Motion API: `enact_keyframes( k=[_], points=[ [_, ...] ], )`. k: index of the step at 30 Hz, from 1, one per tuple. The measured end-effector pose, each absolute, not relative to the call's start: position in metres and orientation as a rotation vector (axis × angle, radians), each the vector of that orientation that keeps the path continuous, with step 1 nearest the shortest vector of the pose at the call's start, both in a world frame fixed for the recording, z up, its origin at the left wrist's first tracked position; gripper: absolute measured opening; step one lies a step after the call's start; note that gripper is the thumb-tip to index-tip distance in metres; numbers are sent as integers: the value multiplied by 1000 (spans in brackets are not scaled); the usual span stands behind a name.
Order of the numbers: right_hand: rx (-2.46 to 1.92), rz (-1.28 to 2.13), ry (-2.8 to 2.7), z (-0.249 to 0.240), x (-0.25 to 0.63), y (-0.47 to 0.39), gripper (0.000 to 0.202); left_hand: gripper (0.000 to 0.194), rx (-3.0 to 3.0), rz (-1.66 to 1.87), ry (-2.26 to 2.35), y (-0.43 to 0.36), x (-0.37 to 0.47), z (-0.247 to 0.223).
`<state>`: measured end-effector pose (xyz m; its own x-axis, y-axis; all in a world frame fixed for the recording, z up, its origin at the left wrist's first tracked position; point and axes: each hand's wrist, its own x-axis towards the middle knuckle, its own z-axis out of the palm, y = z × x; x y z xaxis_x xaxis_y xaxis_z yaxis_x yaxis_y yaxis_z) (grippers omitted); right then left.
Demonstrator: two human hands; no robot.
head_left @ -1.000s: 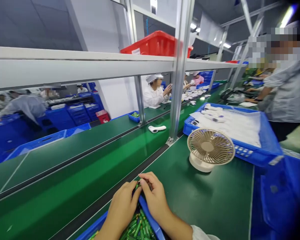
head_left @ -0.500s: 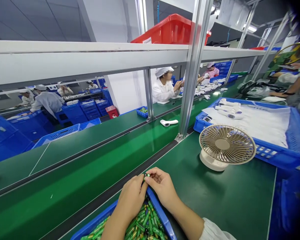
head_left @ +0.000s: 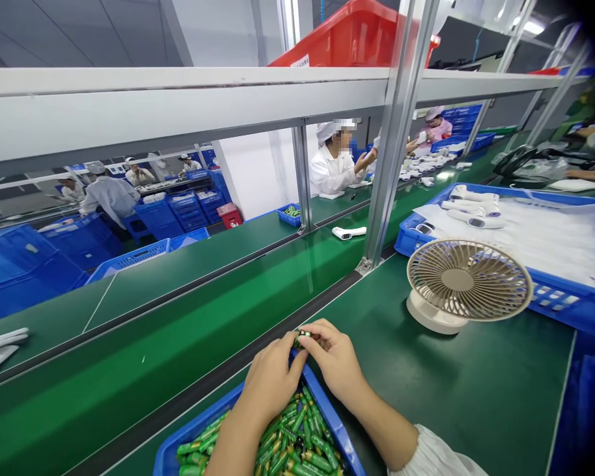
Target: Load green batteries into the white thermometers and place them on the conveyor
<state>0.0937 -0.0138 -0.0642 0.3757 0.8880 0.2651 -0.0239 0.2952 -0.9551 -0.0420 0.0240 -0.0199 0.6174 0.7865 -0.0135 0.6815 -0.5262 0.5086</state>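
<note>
My left hand point(head_left: 272, 377) is closed over the far corner of a blue tray point(head_left: 334, 423), its fingers around small green batteries whose ends point(head_left: 303, 334) show at the fingertips. Against those same ends, my right hand point(head_left: 340, 363) pinches with thumb and forefinger, just right of the tray's rim. Part of what I hold is hidden behind the fingers. Below my hands, the tray holds a heap of loose green batteries point(head_left: 297, 436) with gold bands. My left forearm crosses over this heap.
A beige fan point(head_left: 459, 281) stands right of my hands. Behind it, a blue crate point(head_left: 550, 294) holds white handheld devices point(head_left: 476, 211). A metal post point(head_left: 389, 158) rises from the bench edge. Another white device point(head_left: 350, 233) lies on the green belt point(head_left: 203, 337). Co-workers sit beyond.
The view has shifted slightly, so the scene sits further right and white devices show more at the left edge. Both hands stay together at the tray's corner, still gripping the batteries.
</note>
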Motion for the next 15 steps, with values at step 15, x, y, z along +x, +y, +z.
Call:
enact_keyframes(
  k=[15],
  points=[
    [-1474, 536, -1002, -101, 105, -7, 39, 32, 1970, 590, 1829, 101, -151, -15]
  ],
)
